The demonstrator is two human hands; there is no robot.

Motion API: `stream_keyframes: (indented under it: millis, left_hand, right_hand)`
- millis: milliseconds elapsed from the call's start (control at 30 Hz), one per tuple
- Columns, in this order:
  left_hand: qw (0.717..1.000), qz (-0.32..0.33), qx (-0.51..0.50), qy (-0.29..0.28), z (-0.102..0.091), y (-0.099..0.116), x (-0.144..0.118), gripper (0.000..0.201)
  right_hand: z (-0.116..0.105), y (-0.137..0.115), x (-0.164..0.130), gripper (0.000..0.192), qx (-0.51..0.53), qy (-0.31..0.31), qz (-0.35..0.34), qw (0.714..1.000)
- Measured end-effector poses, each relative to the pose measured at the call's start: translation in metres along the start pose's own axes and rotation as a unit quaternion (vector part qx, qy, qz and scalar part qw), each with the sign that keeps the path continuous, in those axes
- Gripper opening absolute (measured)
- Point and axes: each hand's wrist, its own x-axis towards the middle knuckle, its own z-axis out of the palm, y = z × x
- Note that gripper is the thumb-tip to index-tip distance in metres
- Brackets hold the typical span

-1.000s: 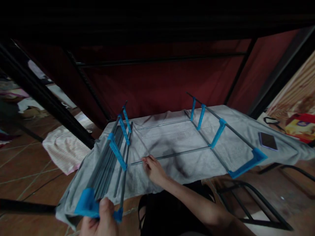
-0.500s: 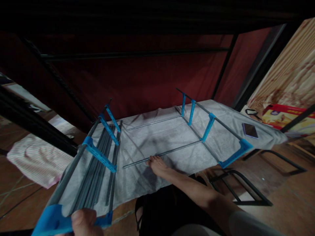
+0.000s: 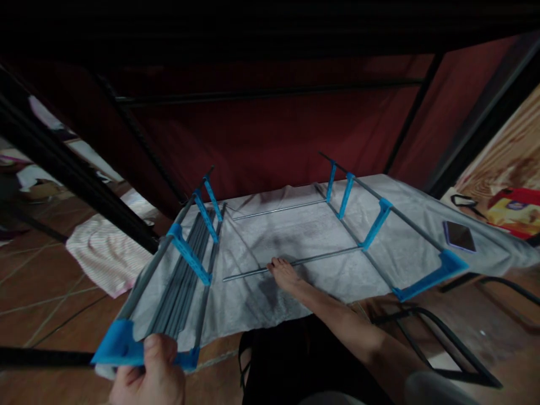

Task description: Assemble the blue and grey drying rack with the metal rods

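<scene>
My left hand (image 3: 154, 371) is closed round the near blue plastic bracket (image 3: 120, 343) of the left side frame, thumb on top. That frame has grey tubes joined by several blue crosspieces (image 3: 192, 254) and stands tilted on the cloth. My right hand (image 3: 284, 274) is closed on a thin grey rod (image 3: 324, 257) lying across the cloth. The rod's right end meets a blue crosspiece of the right side frame (image 3: 377, 222); its left end (image 3: 232, 278) lies apart from the left frame. A second rod (image 3: 280, 210) lies farther back, its right end at that frame too.
A bundle of grey tubes (image 3: 179, 295) lies under the left frame on the grey cloth (image 3: 270, 306). A phone (image 3: 459, 236) rests at the right. Black metal posts (image 3: 80, 169) and a dark red panel (image 3: 278, 135) surround the surface. A black metal frame (image 3: 447, 343) stands lower right.
The view has swung left, so the scene sits farther right. My left hand has lifted slightly with the left frame's near bracket. My right hand stays on the rod.
</scene>
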Motion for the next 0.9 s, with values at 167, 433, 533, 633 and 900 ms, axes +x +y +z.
stream_keyframes:
  millis: [167, 433, 533, 633, 900]
  left_hand:
    - [0.998, -0.034, -0.038, 0.022, 0.014, -0.008, 0.007, 0.052]
    - [0.998, -0.063, -0.028, 0.002, 0.034, -0.014, 0.002, 0.051]
    - [0.997, -0.069, -0.030, 0.000, 0.030, -0.012, -0.003, 0.050]
    - [0.995, -0.086, -0.051, 0.004, 0.018, -0.014, -0.015, 0.052]
    - [0.990, -0.107, -0.086, -0.044, -0.009, -0.031, -0.055, 0.045]
  right_hand:
    - [-0.004, 0.005, -0.005, 0.042, 0.001, -0.006, -0.022, 1.000]
    - [-0.004, 0.010, -0.011, 0.048, 0.017, -0.011, -0.027, 0.999]
    - [-0.005, 0.010, -0.011, 0.048, 0.016, -0.010, -0.024, 1.000]
    - [-0.005, 0.010, -0.010, 0.047, 0.014, -0.001, -0.023, 1.000]
    - [0.004, 0.014, -0.013, 0.045, 0.020, 0.005, -0.025, 0.999]
